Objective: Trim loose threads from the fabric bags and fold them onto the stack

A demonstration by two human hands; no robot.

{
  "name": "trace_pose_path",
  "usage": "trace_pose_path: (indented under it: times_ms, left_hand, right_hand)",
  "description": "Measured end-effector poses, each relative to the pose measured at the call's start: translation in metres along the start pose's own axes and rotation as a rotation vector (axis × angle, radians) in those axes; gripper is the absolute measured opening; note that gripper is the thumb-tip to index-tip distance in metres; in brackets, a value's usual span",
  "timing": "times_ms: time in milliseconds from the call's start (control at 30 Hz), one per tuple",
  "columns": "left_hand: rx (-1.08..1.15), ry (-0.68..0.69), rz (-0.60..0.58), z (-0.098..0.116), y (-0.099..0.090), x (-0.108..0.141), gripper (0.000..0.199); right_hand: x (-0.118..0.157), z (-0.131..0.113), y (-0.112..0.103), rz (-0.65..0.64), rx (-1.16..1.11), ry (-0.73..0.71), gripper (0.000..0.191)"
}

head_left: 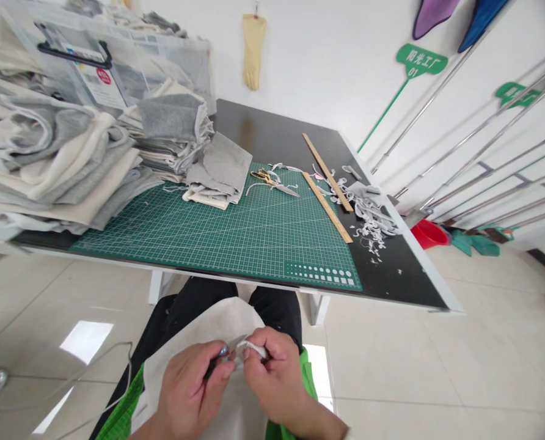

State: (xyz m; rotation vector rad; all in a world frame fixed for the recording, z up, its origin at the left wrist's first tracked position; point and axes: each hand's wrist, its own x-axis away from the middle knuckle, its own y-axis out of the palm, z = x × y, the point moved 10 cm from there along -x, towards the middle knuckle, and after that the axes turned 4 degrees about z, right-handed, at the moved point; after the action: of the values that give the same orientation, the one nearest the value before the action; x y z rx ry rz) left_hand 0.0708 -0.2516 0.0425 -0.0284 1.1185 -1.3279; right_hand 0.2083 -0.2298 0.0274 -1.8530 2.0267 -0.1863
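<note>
A light grey cloth [203, 324] lies across the person's lap. My left hand [192, 382] is closed around a small dark tool with a metallic end [223, 351], mostly hidden by the fingers; exactly what it is I cannot tell. Close beside it, my right hand [275, 373] pinches a folded edge of the cloth between thumb and fingers. The tool's end is near that edge, and whether they touch is unclear.
A green cutting mat [254, 238] on the black table [281, 131] bears gold-handled scissors [275, 182]. Rulers [327, 208] and cloth scraps [371, 211] lie right. Folded cloths [62, 146] and a clear box [162, 58] stand left. Poles [432, 110] lean against the wall.
</note>
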Motion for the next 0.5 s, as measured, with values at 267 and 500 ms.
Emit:
trace_pose_path:
  times_ms: [267, 500]
  left_hand:
    - [0.009, 0.001, -0.030, -0.0010, 0.0043, 0.0040, 0.017]
    - [0.012, 0.004, -0.021, 0.0005, 0.0025, 0.0025, 0.017]
  right_hand:
    - [-0.0003, -0.0010, 0.0001, -0.001, -0.026, 0.000, 0.019]
    - [-0.0013, -0.0052, -0.0022, 0.014, -0.038, -0.028, 0.019]
